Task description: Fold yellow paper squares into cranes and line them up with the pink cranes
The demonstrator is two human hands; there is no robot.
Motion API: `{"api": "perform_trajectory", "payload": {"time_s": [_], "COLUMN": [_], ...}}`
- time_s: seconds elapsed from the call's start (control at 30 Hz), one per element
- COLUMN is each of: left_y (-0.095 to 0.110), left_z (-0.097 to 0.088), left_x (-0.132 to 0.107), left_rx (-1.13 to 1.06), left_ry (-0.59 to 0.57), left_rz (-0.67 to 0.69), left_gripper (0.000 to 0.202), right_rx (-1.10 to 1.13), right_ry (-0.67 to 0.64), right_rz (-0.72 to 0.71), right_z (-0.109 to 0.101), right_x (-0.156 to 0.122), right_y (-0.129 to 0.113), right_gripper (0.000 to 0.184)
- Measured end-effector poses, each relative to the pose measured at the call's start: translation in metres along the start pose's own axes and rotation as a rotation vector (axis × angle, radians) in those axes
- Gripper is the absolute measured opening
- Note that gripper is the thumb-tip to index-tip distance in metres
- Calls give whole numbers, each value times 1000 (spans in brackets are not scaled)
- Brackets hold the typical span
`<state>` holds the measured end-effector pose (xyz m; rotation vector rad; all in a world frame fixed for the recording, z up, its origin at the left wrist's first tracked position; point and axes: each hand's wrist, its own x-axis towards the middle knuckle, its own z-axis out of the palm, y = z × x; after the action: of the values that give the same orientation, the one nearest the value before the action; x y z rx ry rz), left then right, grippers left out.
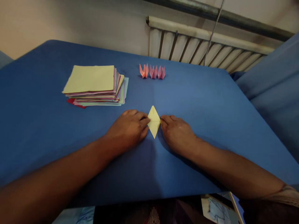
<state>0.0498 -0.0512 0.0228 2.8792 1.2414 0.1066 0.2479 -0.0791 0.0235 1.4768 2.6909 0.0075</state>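
A pale yellow paper folded into a narrow diamond (154, 124) lies on the blue table, with a crease running across its middle. My left hand (132, 126) is closed at its left corner, the thumb and fingers pinching the edge. At the opposite corner, my right hand (176, 130) has its fingertips pressed together on the paper. The upper and lower points of the diamond show between the two hands.
A tall stack of coloured paper sheets (91, 79), yellow on top, stands at the back left. Small folded paper figures, one orange (144, 71) and two pink (157, 72), stand near the back edge. Behind the table (198, 99) is a radiator (191, 46).
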Motion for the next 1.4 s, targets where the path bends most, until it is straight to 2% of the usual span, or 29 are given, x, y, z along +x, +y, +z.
{"api": "perform_trajectory", "payload": {"time_s": [0.13, 0.27, 0.4, 0.53, 0.7, 0.8, 0.9, 1.03, 1.13, 1.23, 1.3, 1.4], "left_y": [3, 4, 2, 0, 0, 3, 5, 4, -1, -8, -13, -16], "left_z": [7, 5, -2, -6, -1, 3, 6, 5, 4, 9, 13, 18], "left_x": [4, 5, 2, -2, -4, -4, -4, -3, 1, 4, 6, 5], "left_rx": [-26, -8, 29, 67, 56, 22, -7, -45, -111, -213, -288, -399], "left_ry": [5, -15, -32, -71, -16, 13, 45, 21, 15, 115, 161, 168], "left_rz": [-16, -9, -22, -43, -41, -30, -16, -13, -90, -173, -157, -80], "left_gripper": [39, 39, 35, 33, 34, 36, 38, 32, 30, 38, 41, 33], "right_rx": [11, -26, -51, -37, 3, 15, 6, 18, 64, 160, 258, 406], "right_ry": [48, 23, 3, 12, 51, 88, 67, 56, 86, 156, 208, 256], "right_rz": [36, 12, 0, 20, 69, 60, 16, 9, 65, 182, 215, 236], "right_z": [3, 4, 4, 3, 1, 2, 4, 6, 8, 13, 17, 22], "right_x": [2, 2, 1, 0, 0, 0, 0, 1, 5, 12, 17, 22], "right_y": [-1, -2, -1, 1, 1, -1, -2, -1, 5, 15, 22, 30], "right_gripper": [40, 45, 43, 34, 32, 41, 48, 37, 29, 27, 27, 23]}}
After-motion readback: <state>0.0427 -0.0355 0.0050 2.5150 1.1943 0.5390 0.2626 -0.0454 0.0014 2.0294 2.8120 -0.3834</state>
